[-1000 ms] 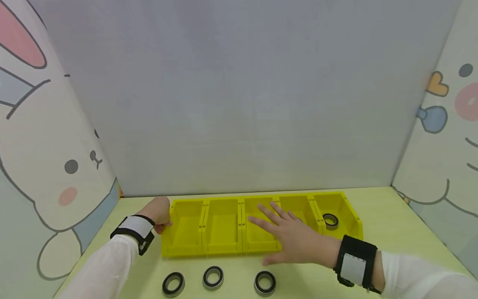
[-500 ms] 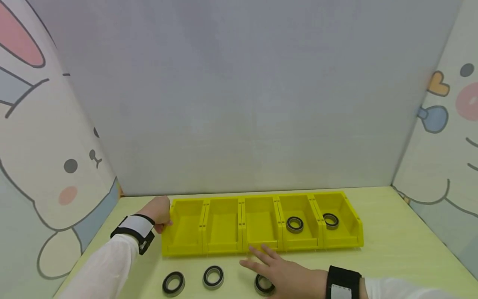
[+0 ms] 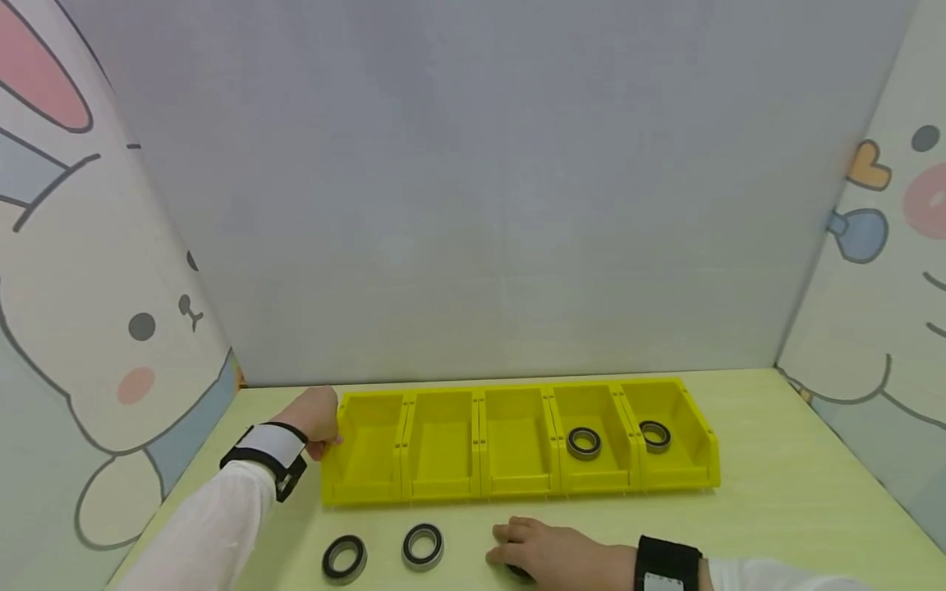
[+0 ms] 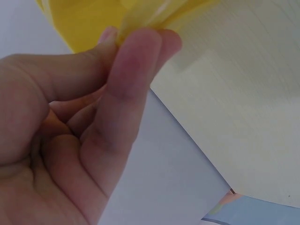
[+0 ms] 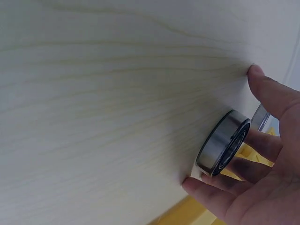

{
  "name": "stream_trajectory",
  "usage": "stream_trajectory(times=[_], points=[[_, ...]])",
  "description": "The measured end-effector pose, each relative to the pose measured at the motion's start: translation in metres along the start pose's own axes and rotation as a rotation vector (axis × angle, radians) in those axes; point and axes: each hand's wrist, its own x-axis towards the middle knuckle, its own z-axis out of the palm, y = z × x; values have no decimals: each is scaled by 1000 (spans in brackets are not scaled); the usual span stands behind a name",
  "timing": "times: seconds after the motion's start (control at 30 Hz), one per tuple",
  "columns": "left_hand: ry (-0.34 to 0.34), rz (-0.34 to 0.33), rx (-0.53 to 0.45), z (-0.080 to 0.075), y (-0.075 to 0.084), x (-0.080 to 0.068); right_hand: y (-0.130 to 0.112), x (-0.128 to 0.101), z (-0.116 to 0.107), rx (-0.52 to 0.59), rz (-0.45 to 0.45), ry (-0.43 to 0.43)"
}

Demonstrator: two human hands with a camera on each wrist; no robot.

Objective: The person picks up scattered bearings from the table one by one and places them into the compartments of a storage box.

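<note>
The right hand [image 3: 550, 554] lay low on the table [image 3: 776, 492], near the front edge, fingers curled down over a bearing [image 3: 521, 573] w/ only a dark sliver of it showing in the head view. The right wrist view showed it better: the bearing [image 5: 223, 142], steel rim w/ black face, lay flat on the table, thumb at one side of it and fingertips [image 5: 199, 186] at the other, both touching the table surface beside the rim. So the right hand was closed round the bearing, which was not lifted.

The left hand [image 3: 316, 419] sat at the left end of the yellow bin row [image 3: 517, 484], a row of 5 compartments. In the left wrist view thumb and forefinger [image 4: 136, 61] pinched the yellow bin edge [image 4: 140, 18], other fingers curled into the palm.

Two more bearings lay loose on the table in front of the bins, left of the right hand: one [image 3: 344, 558] further left, one [image 3: 423, 546] nearer the hand, apart from each other. Inside the bins, a bearing [image 3: 584, 442] lay in the 4th compartment from the left and another [image 3: 654, 435] in the 5th. The other 3 compartments showed only yellow floor.

Both wrists wore black straps w/ a white patch; sleeves were white. Grey backdrop behind, cartoon rabbit panels on both sides.
</note>
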Motion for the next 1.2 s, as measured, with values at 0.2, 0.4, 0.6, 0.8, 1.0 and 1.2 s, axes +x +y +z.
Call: stream_trajectory(times=[0.2,0.4,0.6,0.8,1.0,1.2], points=[[-3,-9,0,1,0,1,-1,3,-2,-37,-17,26],[-10,-28,-6,3,0,4,0,5,-4,-15,-1,1],[-5,-25,-14,2,0,3,0,8,-11,-18,-27,-18],[-7,-29,-27,2,-1,3,-4,12,-26,-83,7,-54],[-8,-22,-17,3,0,3,-10,16,-59,-79,65,-66],[-7,-24,-9,1,0,3,-2,23,-90,-110,115,19]])
